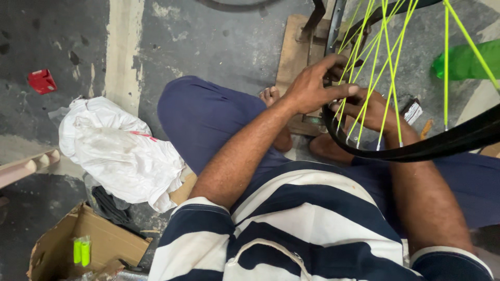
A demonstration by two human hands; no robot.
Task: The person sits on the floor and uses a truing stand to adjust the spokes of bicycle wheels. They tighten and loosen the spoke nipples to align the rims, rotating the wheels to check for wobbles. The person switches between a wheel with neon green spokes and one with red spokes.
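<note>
Down on the grey concrete floor point(219, 41), a person in a navy-and-white striped shirt sits cross-legged with a black bicycle wheel rim point(432, 145) laced with neon yellow-green spokes point(388, 67) held over the lap. Their left hand point(312, 86) grips the rim's edge, thumb and fingers pinching among the spokes where they meet it. Their right hand point(372, 109) lies behind the spokes, fingers curled around something small I cannot make out. A crumpled white plastic sack point(120, 151) lies near the left knee, with an open cardboard box point(99, 244) just beside it. A small red box point(41, 80) sits well apart.
</note>
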